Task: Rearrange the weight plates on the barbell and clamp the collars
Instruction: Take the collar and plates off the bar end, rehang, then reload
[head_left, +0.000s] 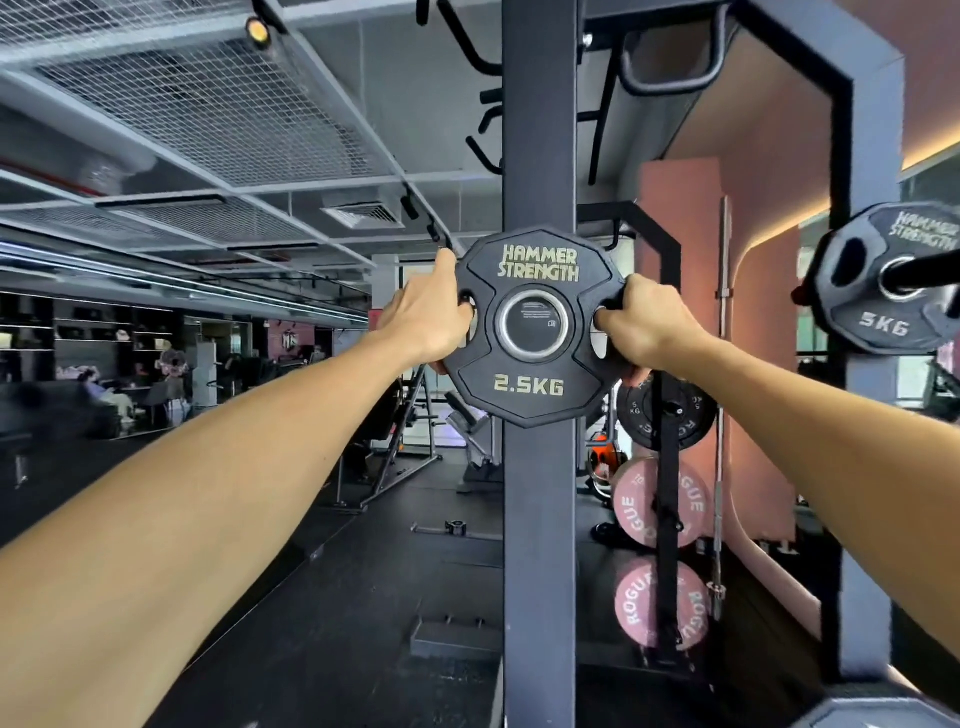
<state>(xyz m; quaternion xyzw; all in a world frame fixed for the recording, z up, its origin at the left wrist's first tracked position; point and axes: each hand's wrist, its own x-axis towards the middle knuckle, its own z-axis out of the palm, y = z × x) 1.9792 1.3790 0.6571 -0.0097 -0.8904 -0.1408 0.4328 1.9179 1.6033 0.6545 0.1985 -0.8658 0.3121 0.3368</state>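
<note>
Black rubber-coated 2.5 kg plate, many-sided, raised cream lettering, steel ring round the centre hole, held flat against the dark rack upright at head height. Whether it sits on a storage peg or is merely in front of the post cannot be told.

Left hand: fingers hooked through the left handle slot, thumb up along the rim. Right hand: same grip through the right slot, curled tight round the plate's edge. Both arms at full reach.

Step, by judgement: a small plate being taken from, or returned to, the rack. Collars not in sight.

Far right, a 5 kg plate of the same make sits on the barbell sleeve, glossy black, two oval slots showing.

Next move likely calls for carrying the plate right, lining its steel ring with the sleeve end and sliding it square, without tilting.

Behind: pink bumper plates stacked low, matte, plus a smaller black plate above. Dark rubber floor.
</note>
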